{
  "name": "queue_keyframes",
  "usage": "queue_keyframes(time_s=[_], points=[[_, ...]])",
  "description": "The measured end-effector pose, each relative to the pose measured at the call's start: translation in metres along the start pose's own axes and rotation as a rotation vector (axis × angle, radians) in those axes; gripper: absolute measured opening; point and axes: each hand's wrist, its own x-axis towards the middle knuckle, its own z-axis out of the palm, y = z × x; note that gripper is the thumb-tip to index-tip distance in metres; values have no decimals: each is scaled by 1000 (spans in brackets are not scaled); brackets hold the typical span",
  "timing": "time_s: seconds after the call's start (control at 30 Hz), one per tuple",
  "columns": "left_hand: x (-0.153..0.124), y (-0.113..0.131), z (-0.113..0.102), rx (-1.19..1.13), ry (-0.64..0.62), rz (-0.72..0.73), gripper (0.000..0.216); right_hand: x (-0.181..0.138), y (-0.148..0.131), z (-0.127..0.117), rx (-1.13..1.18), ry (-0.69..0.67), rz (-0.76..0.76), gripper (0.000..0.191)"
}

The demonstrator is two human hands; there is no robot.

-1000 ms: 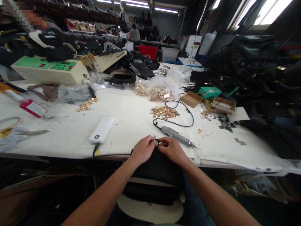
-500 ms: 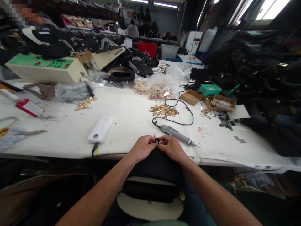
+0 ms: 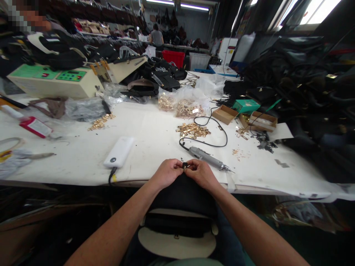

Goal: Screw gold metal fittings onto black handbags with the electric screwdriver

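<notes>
A black bag (image 3: 183, 195) lies in front of me, from my lap up to the table's near edge. Its cream-lined flap (image 3: 177, 244) hangs toward me, with a small metal fitting on it. At the bag's far end is a small black tab (image 3: 185, 165) with a glint of metal. My left hand (image 3: 170, 172) pinches the tab from the left, thumb against fingertips. From the right, my right hand (image 3: 202, 173) does the same, so the fingertips of both nearly meet. Just beyond my right hand lies a grey electric screwdriver (image 3: 208, 158); its tip points right.
On the white table (image 3: 144, 125) lie a gold hardware pile (image 3: 192, 130), bags of metal parts (image 3: 190, 107), a white power bank (image 3: 119, 152) and a red-and-white bottle (image 3: 34, 125). Small boxes (image 3: 224, 114) stand right. Black bags (image 3: 299, 81) are heaped farther right. A person (image 3: 157, 37) is far back.
Hardly anything differs. Both hands keep their pinch on the small black tab, which has tilted slightly, so less of its pale metal shows. The view has shifted a little.
</notes>
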Motion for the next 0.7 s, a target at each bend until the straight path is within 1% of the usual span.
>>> queue_keyframes(time_s=[0.13, 0.2, 0.37, 0.43, 0.5, 0.57, 0.7], points=[[2, 0, 0, 36, -3, 9, 17, -3, 1, 4, -89, 57, -72, 25], [3, -2, 1, 63, 7, 18, 18, -4, 0, 6, -134, 79, -106, 28], [4, -6, 4, 110, 22, 31, 20, -5, 2, 3, -153, 69, -122, 53], [4, -6, 4, 113, 23, 32, 20, -5, 4, -1, -121, 46, -120, 58], [3, -6, 3, 113, 19, 34, 21, -5, 7, -4, -63, 16, -100, 58], [3, -6, 3, 112, 14, 37, 21, -6, 7, -7, -18, -14, -71, 53], [3, -6, 1, 114, 7, 37, 22, -8, 6, -8, 8, -32, -54, 48]])
